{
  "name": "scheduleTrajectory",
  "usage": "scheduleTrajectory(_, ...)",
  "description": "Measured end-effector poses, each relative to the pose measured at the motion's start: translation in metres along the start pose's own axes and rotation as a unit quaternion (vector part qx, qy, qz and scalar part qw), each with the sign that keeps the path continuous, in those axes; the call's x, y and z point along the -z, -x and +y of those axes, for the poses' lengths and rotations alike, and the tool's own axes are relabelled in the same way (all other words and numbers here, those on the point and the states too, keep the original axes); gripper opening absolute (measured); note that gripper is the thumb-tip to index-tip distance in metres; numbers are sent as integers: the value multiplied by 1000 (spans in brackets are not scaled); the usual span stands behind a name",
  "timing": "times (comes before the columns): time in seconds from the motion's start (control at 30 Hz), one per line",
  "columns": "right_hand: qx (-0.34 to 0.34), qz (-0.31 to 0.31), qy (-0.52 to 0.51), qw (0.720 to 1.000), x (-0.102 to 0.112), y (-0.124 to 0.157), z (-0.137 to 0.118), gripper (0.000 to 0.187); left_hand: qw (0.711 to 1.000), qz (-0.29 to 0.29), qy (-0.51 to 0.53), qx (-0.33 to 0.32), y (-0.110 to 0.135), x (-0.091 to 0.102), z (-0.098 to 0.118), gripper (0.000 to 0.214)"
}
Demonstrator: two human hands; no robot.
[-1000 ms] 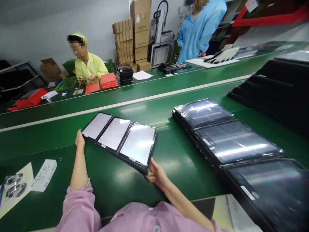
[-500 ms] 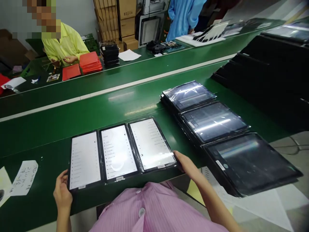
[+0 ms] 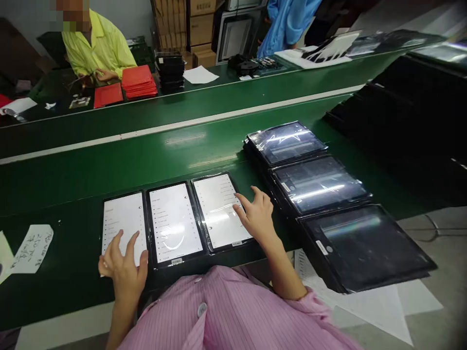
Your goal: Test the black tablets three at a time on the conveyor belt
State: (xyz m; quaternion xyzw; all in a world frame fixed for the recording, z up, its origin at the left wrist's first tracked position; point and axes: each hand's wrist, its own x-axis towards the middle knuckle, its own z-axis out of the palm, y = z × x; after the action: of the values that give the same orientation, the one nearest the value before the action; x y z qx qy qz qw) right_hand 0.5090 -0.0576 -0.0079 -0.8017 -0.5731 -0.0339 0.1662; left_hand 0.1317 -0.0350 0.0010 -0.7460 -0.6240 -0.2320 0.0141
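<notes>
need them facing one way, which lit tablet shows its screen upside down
The rightmost lit tablet, nearest the right hand: its toggle sits at lower left, while the left tablet and middle tablet show theirs at upper right.

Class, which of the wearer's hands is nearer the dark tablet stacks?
Right. The right hand is left of the stacks; the left hand is farther left, over the leftmost lit tablet.

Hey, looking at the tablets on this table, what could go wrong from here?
A stray tap by the left hand or right hand might change something on the lit tablets. The nearest stack of dark tablets seems to jut past the edge of the table, so a bump might tip it.
</notes>
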Motion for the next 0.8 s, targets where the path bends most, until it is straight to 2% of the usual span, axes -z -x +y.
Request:
scheduleTrajectory(0.17, 94, -8, -40, 995, 7, 16, -3, 40, 997, -74, -32, 8, 3, -9, 24, 55)
scheduleTrajectory(0.27, 86, 42, -69, 993, 12, 21, 1, 45, 992, -119, -35, -11, 4, -10, 32, 48)
scheduleTrajectory(0.33, 75, 81, -90, 990, 14, 23, 5, 49, 991, -129, -34, -22, 5, -9, 30, 53)
scheduleTrajectory(0.4, 70, 117, -110, 985, 16, 24, 10, 51, 993, -107, -52, 10, 4, -5, 20, 66)
scheduleTrajectory(0.47, 69, 152, -120, 979, 17, 24, 14, 52, 992, -68, -82, 71, 2, -1, 6, 76)
scheduleTrajectory(0.57, 66, 174, -121, 975, 17, 24, 17, 53, 988, -42, -92, 121, -2, 4, -14, 83)
scheduleTrajectory(0.67, 58, 163, -121, 978, 16, 24, 15, 52, 991, -39, -76, 102, -2, 7, -23, 89)
scheduleTrajectory(0.8, 64, 144, -127, 979, 16, 26, 8, 49, 997, -8, -52, 52, 5, 8, -20, 87)
